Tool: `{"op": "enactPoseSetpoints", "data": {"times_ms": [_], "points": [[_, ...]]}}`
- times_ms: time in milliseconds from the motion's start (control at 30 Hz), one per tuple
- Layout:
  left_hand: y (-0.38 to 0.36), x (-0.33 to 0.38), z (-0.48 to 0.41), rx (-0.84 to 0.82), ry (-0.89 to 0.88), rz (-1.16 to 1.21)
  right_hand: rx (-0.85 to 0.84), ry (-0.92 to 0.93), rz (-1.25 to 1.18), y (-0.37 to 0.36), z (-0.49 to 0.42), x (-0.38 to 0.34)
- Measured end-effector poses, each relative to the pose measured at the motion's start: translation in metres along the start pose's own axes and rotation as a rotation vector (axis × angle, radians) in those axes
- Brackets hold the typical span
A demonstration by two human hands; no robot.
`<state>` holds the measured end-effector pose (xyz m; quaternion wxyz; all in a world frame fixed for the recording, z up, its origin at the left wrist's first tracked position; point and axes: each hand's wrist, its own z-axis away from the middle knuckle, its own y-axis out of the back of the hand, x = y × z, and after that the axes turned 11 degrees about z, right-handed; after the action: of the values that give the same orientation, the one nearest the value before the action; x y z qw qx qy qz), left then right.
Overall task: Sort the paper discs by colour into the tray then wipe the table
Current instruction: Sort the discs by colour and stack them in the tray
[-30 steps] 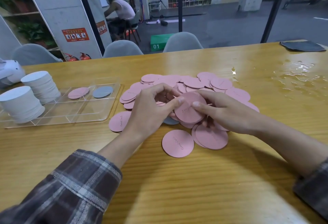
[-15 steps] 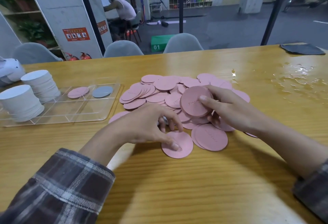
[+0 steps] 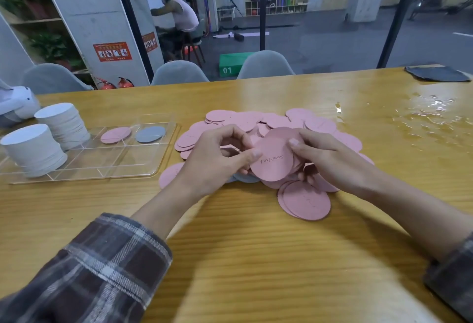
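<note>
Pink disc (image 3: 272, 158) gone from table's near side, now pinched between left hand (image 3: 217, 161) and right hand (image 3: 330, 161) over pile (image 3: 245, 117). Tray (image 3: 84, 178) near left edge; wet patch (image 3: 430, 117) and grey cloth (image 3: 435, 74) at far-right corner.

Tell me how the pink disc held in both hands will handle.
The pink disc looks thin and probably light: the left hand and right hand hold it by fingertips alone. It lies flat between them, so it is likely stiffish card, though hard squeezing might bend it. Laid flat, it should not roll.
</note>
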<state>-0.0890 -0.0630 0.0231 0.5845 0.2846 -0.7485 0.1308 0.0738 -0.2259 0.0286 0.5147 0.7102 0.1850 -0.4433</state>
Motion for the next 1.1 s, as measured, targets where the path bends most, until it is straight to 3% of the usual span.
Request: {"op": "enactPoseSetpoints", "data": {"times_ms": [367, 500, 600, 833, 1100], "points": [[-0.016, -0.006, 0.000, 0.107, -0.052, -0.011, -0.101, 0.083, -0.005, -0.003, 0.003, -0.004], [-0.020, -0.005, 0.001, 0.125, -0.160, -0.153, -0.036, 0.098, 0.063, 0.002, 0.000, -0.002], [-0.029, -0.006, 0.005, -0.013, -0.242, -0.332, 0.055, 0.074, 0.081, 0.009, -0.003, 0.004], [-0.051, -0.011, 0.009, -0.235, -0.110, -0.502, 0.157, 0.047, 0.151, 0.015, -0.011, 0.013], [-0.033, 0.000, 0.012, -0.400, 0.044, -0.453, 0.157, 0.041, 0.137, 0.014, -0.009, 0.014]]}}
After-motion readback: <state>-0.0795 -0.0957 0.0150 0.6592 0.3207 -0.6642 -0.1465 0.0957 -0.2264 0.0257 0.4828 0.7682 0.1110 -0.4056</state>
